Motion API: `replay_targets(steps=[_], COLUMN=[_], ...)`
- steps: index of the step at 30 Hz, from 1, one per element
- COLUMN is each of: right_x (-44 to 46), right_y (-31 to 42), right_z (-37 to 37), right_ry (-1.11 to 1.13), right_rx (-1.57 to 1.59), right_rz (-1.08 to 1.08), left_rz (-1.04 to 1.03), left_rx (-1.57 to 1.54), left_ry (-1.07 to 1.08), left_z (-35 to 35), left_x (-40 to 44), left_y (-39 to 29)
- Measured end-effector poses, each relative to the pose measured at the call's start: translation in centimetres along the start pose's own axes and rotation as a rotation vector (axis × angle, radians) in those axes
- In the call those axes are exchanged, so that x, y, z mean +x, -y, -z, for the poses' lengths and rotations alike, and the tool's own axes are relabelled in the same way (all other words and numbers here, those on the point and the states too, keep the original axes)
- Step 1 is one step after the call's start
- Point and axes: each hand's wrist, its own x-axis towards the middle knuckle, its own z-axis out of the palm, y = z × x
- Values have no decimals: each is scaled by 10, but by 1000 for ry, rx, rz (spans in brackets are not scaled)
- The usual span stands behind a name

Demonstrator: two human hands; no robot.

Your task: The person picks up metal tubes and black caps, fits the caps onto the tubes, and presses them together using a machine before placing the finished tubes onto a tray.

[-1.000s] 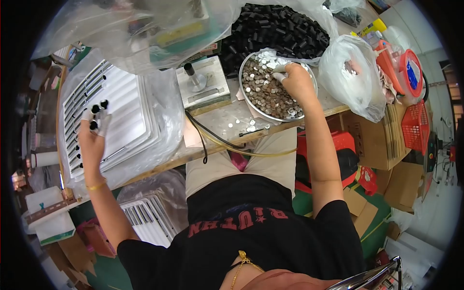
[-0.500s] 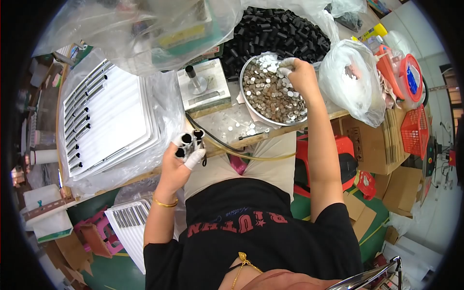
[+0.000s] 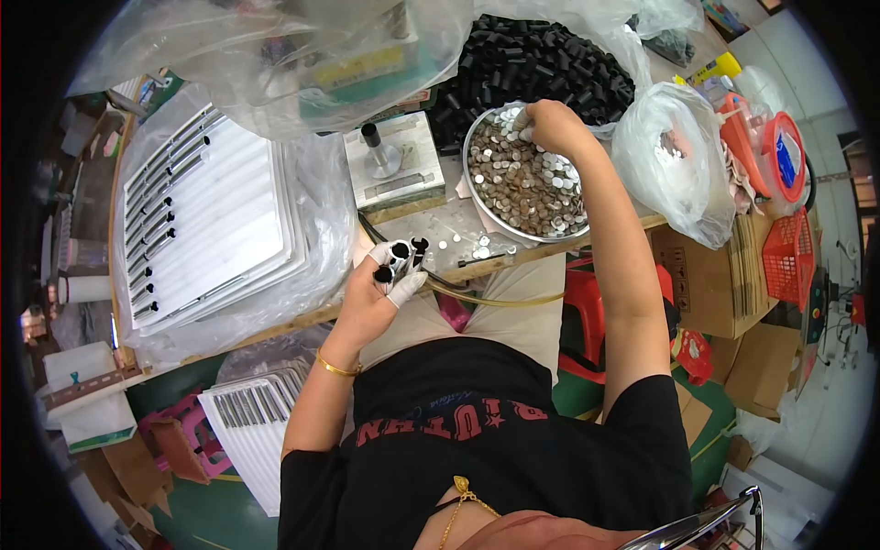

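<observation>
My left hand [image 3: 371, 298], with white finger covers, is closed around several short shiny metal tubes [image 3: 400, 251] with dark open ends, held up in front of the bench edge. My right hand [image 3: 555, 128] is at the far side of a round bowl [image 3: 470, 183] heaped with small round metal discs [image 3: 522, 188]. Its fingers are bent and pressed together, the covered tips down at the discs. What they pinch, if anything, is hidden. Between the hands, a metal block fixture [image 3: 396, 165] with an upright black-topped post [image 3: 371, 136] stands on the bench.
Behind the bowl lies a big pile of black cylinders [image 3: 541, 69]. Long tubes [image 3: 174, 197] rest on stacked white trays [image 3: 229, 211] at left. A plastic bag [image 3: 674, 165] and red basket [image 3: 786, 252] are at right. A hose [image 3: 495, 301] crosses the bench's front edge.
My left hand has moved right and slightly up with the tubes, towards the fixture. My right hand has shifted a little left, its fingertips now lower among the discs.
</observation>
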Motion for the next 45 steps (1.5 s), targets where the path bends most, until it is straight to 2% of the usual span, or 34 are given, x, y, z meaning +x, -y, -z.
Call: replay_targets(steps=[4,6,8,9,10,12,16,18,19,20,22,24,25,26,28,29,31,34,38,40,45], right_x=[-19,-32,-39,-46,-53,-53,-41,-33,-24,-22,-19,-21,-22,-21,-18,-17,-17,-21,-20,-25,-28], right_y=[6,22,48,72,94,121,152,157,157,155,150,150,150,149,147,147,146,149,152,158,163], right_z=[-1,-1,-15,-21,-27,-39,-53,-55,-57,-58,-57,-51,-50,-51,-59,-61,-62,-58,-61,-60,-59], right_ry=[-93,-191,-348,-454,-467,-607,-721,-891,-940,-944,-777,-807,-834,-830,-861,-864,-842,-823,-840,-844,-857], right_rx=[2,300,565,666,705,537,703,429,392,391,177,142,110,110,217,217,243,255,283,386,454], right_rz=[61,14,152,270,288,473,501,640,698,700,699,743,780,788,755,760,723,718,706,627,640], left_rz=[1,13,-85,-90,-50,-39,-27,-64,-68,-59,-56,-79,-166,-97,-383,-389,-524,-555,-498,-505,-530], left_rx=[-8,17,-182,-201,-258,-251,-265,-313,-312,-308,-307,-300,-263,-249,-276,-276,-261,-213,-244,-247,-218], left_ry=[3,-39,-130,-178,-226,-296,-370,-429,-428,-445,-462,-540,-535,-551,-470,-473,-458,-440,-404,-404,-398], left_z=[3,5,3,1,-1,-3,1,3,4,5,8,12,19,23,20,20,21,22,19,19,21], left_x=[4,6,14,18,21,24,22,21,20,18,19,24,33,37,58,68,83,90,90,91,92], left_y=[6,9,16,16,13,13,14,17,16,15,11,0,7,-1,-17,-16,-8,-5,-7,-9,-10])
